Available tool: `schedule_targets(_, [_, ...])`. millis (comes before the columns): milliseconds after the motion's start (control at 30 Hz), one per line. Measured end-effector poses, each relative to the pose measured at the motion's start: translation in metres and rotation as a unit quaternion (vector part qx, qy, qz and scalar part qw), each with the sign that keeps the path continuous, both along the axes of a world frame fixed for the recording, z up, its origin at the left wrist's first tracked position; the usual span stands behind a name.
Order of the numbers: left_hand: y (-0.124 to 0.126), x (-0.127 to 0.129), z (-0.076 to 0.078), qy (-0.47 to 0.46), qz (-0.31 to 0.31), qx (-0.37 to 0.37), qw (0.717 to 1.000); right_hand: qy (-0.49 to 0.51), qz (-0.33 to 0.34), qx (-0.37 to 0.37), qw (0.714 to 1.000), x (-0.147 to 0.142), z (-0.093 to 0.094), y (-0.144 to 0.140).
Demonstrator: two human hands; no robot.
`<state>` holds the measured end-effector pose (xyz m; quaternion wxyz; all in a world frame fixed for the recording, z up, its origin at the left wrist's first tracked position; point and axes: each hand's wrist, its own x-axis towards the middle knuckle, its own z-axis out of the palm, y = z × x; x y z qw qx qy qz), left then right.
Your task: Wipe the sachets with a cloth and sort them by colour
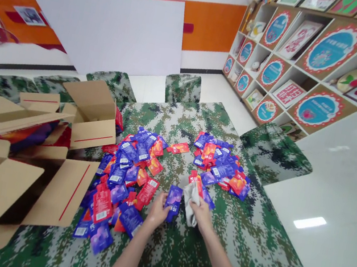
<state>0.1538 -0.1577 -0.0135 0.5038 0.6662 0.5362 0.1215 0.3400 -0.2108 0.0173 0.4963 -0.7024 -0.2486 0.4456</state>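
Camouflage tablecloth (200,123); left hand (157,213) grips purple sachet (173,201), right hand (201,214) grips cloth (190,196); shelves (312,60) beyond.

Two hands are at work, the left hand (156,213) on one purple packet (173,201) and the right hand (201,214) on one grey cloth (190,198). The desk (249,239) carries two heaps of purple and red packets, a left heap (124,174) and a right heap (219,162), each too many and too overlapped to count, with one red packet (179,148) lying alone between them. Two open cardboard boxes stand at the left, a near box (2,196) and a far box (89,115), and four camouflage-covered chairs (183,88) show round the desk.
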Motion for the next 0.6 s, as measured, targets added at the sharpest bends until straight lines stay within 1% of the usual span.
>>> schedule_targets(33, [-0.006,-0.005,0.004,0.010,-0.004,0.027,1.000,-0.049,0.046,0.011,0.998,-0.003,0.002,0.003])
schedule_targets(67, [-0.011,-0.010,0.008,0.027,-0.017,0.062,0.998,-0.102,0.099,0.025,0.989,-0.007,0.004,0.005])
schedule_targets(100, [-0.017,-0.014,0.012,0.046,-0.040,0.103,0.993,-0.156,0.153,0.041,0.975,-0.012,0.006,0.006])
schedule_targets(167, [-0.029,-0.022,0.018,0.080,-0.116,0.178,0.974,-0.253,0.240,0.068,0.935,-0.025,0.010,0.006])
schedule_targets(233, [-0.039,-0.029,0.020,0.092,-0.195,0.209,0.954,-0.322,0.303,0.081,0.893,-0.039,0.013,0.003])
schedule_targets(300, [-0.045,-0.035,0.016,0.097,-0.249,0.209,0.941,-0.366,0.342,0.086,0.861,-0.052,0.013,0.001])
schedule_targets(367, [-0.046,-0.040,0.010,0.110,-0.278,0.204,0.932,-0.389,0.363,0.083,0.843,-0.062,0.009,0.003])
schedule_targets(467, [-0.043,-0.045,0.000,0.127,-0.298,0.210,0.923,-0.416,0.379,0.072,0.823,-0.068,-0.002,0.012])
schedule_targets(600, [-0.037,-0.044,-0.006,0.139,-0.310,0.229,0.912,-0.445,0.411,0.054,0.794,-0.064,-0.019,0.033])
